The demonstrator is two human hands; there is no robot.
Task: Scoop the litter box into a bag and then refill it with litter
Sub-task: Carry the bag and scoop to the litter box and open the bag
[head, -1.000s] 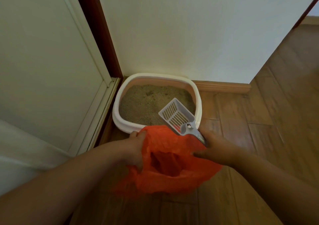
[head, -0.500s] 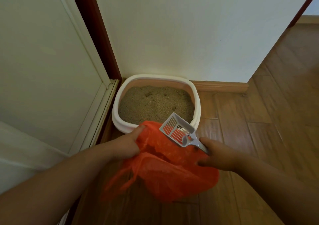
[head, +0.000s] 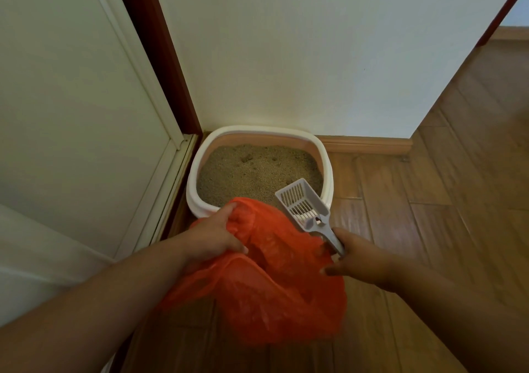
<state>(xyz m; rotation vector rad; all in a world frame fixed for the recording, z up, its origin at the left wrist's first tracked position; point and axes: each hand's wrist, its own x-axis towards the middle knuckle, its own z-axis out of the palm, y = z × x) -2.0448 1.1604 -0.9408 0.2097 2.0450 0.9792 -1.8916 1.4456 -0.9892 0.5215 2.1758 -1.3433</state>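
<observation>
A white litter box (head: 326, 155) stands in the corner against the wall, filled with tan litter (head: 257, 169). In front of it hangs an orange plastic bag (head: 274, 292). My left hand (head: 213, 236) grips the bag's left rim. My right hand (head: 359, 259) holds the handle of a grey slotted scoop (head: 302, 202), and its fingers also pinch the bag's right edge. The scoop's head is tilted up over the box's near right corner and looks empty.
A white door panel (head: 71, 115) and a dark red frame (head: 160, 57) stand at the left. White wall (head: 315, 43) rises behind the box, with a wooden baseboard (head: 366, 145). Wooden floor (head: 443, 215) stretches to the right.
The scoop dipped toward the bag's mouth and has now lifted back up over the box's near right corner. Meanwhile the bag's mouth has sagged from wide open to partly folded.
</observation>
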